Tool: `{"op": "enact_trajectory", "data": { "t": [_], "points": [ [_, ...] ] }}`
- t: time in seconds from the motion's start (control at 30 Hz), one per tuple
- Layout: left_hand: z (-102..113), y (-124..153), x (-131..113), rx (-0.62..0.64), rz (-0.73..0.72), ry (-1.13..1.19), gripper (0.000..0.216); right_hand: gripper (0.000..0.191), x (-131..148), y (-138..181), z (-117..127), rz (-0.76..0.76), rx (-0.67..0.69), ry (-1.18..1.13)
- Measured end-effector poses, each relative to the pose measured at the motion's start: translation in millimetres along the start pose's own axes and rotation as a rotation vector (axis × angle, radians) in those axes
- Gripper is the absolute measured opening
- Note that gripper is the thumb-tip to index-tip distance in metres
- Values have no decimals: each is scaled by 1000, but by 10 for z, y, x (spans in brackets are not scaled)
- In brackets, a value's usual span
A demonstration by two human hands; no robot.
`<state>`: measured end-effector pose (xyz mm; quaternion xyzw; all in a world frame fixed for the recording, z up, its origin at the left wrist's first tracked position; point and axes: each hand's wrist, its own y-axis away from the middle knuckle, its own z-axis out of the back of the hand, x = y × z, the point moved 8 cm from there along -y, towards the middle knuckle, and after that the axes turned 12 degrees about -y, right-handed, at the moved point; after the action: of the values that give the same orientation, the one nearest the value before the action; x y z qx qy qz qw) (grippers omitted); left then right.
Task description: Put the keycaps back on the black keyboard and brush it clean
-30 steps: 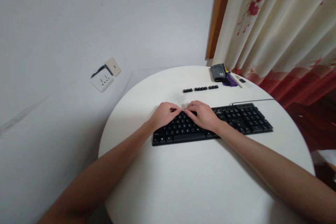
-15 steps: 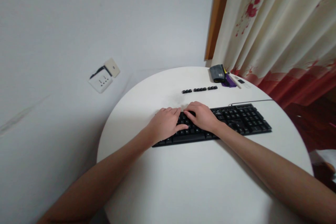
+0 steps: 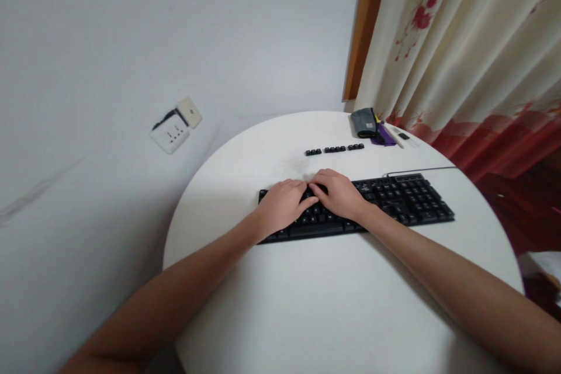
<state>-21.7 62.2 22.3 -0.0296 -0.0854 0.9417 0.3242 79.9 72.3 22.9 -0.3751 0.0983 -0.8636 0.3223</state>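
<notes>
On my feed, one white desk (image 3: 333, 298) fills the near ground, with two bare arms reaching over it. One black keyboard (image 3: 412, 201) lies on the desk beneath both hands. The left hand (image 3: 280, 207) lies over the keyboard's left part, fingers together, thumb spread away over the keys; half a second ago it sat slightly farther left, and a second ago it was pinched at the back edge. Now its fingertips meet those of the right hand (image 3: 336, 194), which has barely shifted. That one is curled, with a narrow gap between thumb and forefinger; I cannot tell whether either grips anything. One cable (image 3: 421, 170) runs right from the keyboard's back edge. Beyond, I count ten loose keycaps (image 3: 335, 149), grouped three, four and three, unchanged. Farther back lie one grey pouch-like item (image 3: 364, 122), one purple cloth (image 3: 385, 137) and one pale stick (image 3: 393, 135).
</notes>
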Motion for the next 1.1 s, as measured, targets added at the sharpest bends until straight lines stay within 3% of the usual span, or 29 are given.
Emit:
{"op": "enact_trajectory", "data": {
  "t": [0.27, 0.6, 0.87, 1.1],
  "points": [
    [-28, -62, 156, -72, 82, 172, 28, 13, -65, -6, 11, -18, -42, -19],
    [70, -91, 165, -158, 28, 343, 12, 11, 2, 11, 57, -3, -57, -3],
    [101, -93, 135, -171, -36, 348, 17, 34, 20, 0, 79, -15, -74, 15],
    [87, -95, 128, -191, -25, 343, 15, 38, -9, -7, 69, -15, -78, -16]
  ]
}}
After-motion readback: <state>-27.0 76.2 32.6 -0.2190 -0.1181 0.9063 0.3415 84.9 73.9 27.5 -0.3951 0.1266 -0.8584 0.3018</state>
